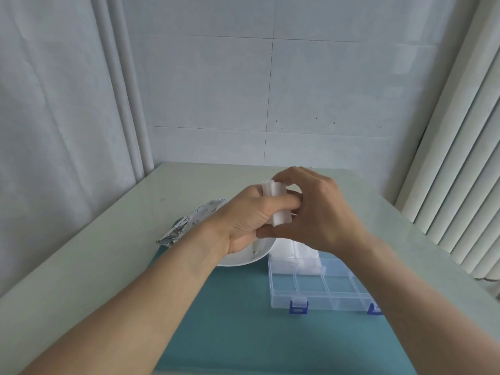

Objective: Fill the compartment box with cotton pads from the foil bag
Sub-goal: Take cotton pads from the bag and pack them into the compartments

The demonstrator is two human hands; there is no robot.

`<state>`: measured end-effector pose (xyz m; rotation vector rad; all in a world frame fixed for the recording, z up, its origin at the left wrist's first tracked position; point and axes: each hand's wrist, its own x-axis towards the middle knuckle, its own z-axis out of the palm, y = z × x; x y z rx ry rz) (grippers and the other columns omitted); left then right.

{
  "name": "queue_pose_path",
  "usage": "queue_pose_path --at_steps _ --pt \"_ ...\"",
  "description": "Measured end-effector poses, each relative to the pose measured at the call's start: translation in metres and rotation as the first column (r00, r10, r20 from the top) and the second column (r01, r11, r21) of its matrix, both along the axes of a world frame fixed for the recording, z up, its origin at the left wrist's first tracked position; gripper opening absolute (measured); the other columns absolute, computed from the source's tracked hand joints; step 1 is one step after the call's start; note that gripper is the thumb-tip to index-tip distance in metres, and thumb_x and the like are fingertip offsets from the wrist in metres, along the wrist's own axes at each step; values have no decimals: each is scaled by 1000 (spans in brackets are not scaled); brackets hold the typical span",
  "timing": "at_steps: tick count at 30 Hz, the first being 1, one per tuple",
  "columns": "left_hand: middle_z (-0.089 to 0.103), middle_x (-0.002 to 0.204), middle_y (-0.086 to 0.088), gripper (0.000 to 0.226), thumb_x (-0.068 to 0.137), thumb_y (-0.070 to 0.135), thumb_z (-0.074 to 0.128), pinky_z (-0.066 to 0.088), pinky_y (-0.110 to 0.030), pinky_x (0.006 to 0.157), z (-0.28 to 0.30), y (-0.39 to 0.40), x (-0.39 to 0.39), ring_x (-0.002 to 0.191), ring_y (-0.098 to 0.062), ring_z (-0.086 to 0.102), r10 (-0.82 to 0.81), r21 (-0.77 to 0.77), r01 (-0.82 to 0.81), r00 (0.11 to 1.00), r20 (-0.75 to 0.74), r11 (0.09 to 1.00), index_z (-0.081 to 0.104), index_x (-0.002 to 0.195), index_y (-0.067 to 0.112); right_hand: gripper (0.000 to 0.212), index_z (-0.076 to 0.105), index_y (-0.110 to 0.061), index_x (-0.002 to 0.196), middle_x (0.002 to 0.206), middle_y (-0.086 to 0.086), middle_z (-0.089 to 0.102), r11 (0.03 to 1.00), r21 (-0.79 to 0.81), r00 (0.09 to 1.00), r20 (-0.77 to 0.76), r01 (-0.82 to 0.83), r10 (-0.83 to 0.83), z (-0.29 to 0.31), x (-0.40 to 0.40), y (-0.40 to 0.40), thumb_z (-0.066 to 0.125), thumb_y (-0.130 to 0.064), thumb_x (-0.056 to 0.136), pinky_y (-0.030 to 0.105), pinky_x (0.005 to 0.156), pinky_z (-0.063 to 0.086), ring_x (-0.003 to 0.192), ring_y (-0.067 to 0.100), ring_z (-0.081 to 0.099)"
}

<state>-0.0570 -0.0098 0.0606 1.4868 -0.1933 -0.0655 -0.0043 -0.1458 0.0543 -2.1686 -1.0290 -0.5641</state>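
Holding a stack of white cotton pads [278, 205] between both hands, raised above the tabletop [113, 239]. Left hand [249, 217] grips the stack from the left side, fingers curled around it, thumb side toward camera; forearm runs in from lower left. Right hand [316, 209] comes over from the right, fingers arched across the top of the stack, thumb reaching under toward the left palm; it pinches the same stack. Both wrists roughly level, hands touching each other.

Pads: rectangular, stacked on edge, layered edges visible at the top; lower end of the stack pokes out between the two hands.

Below the hands, a white bowl [243, 259] sits partly hidden by the left wrist; contents unclear. Foil bag [189, 226], silver with printed pattern, lies just behind and left of the bowl, crumpled end toward the left.

Clear plastic compartment box [319, 288] with blue latches stands right of the bowl, lid open or off, cannot tell which. Far compartments hold white pads; near row of compartments looks unfilled. Box and bowl rest on a teal mat [230, 320] covering the near part of the pale tabletop.

Tiled wall [270, 90] behind; vertical blinds [460, 185] at right.
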Motion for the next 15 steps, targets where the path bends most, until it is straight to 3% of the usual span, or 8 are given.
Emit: queue_pose_path --at_steps 2,4,9,12,15 --pt "64 83 -12 9 90 -1 59 52 -25 62 0 1 0 75 -19 63 23 -32 -22 999 43 999 66 89 4 94 57 -29 129 117 -13 60 998 -43 997 -62 -42 40 2 -1 -1 96 -49 47 27 83 53 103 7 60" --pt "63 81 -12 11 90 -5 59 53 -26 60 1 1 0 71 -20 65 23 -121 -18 999 40 993 65 88 4 91 57 -30 131 118 -14 57 990 -79 989 -90 -121 114 2 -1 -1 98 -39 51 18 81 52 99 2 59" --pt "64 78 -9 12 90 2 60 50 -27 64 2 4 0 74 -19 63 -76 -51 74 996 -38 996 65 80 7 87 61 -26 127 111 -22 55 988 -29 986 -86 -149 146 5 -5 -1 100 -30 49 10 78 50 98 -2 57" --pt "63 75 -7 7 79 11 66 47 -29 68 2 7 1 76 -18 62 -68 -10 67 996 -54 998 66 73 13 79 66 -20 118 105 -14 62 995 -10 994 -33 -102 102 5 -4 0 99 -36 48 5 76 43 89 0 57" --pt "64 72 -6 6 84 8 66 51 -25 62 2 10 1 70 -17 63 -91 -16 90 993 -69 996 64 78 10 99 54 -30 136 123 -15 57 994 -63 991 -102 -91 85 6 -5 1 98 -42 48 9 82 42 103 2 55"
